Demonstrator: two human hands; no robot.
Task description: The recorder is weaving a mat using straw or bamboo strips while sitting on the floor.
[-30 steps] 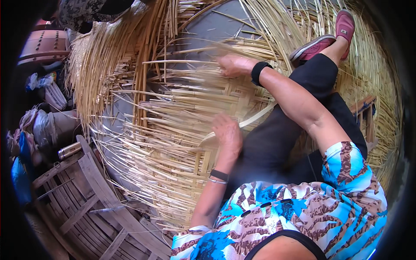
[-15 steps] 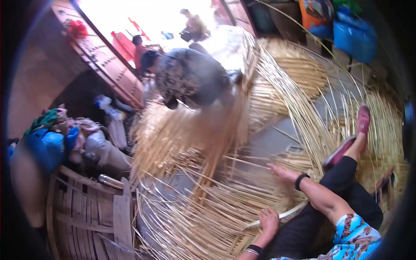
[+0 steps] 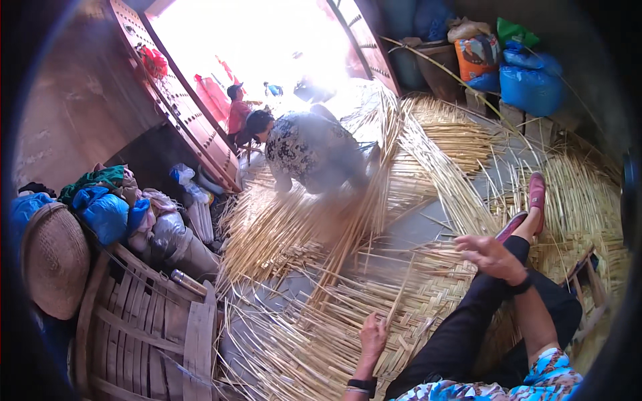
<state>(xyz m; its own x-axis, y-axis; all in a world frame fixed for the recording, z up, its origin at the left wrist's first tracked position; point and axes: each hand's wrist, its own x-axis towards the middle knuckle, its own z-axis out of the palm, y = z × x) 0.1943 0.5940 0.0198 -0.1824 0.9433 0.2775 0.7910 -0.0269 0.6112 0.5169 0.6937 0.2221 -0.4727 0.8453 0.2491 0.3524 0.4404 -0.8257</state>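
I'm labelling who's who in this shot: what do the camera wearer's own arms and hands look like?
The left hand and right hand are gloveless. A black band circles the left wrist, and a dark wristband the right. The right sleeve, printed blue, white and brown, leaves that forearm bare.

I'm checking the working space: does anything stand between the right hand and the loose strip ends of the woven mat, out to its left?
Nothing visible does: left of the right hand, the woven mat lies uncovered. The dark-trousered leg is on the near side, partly behind the hand.
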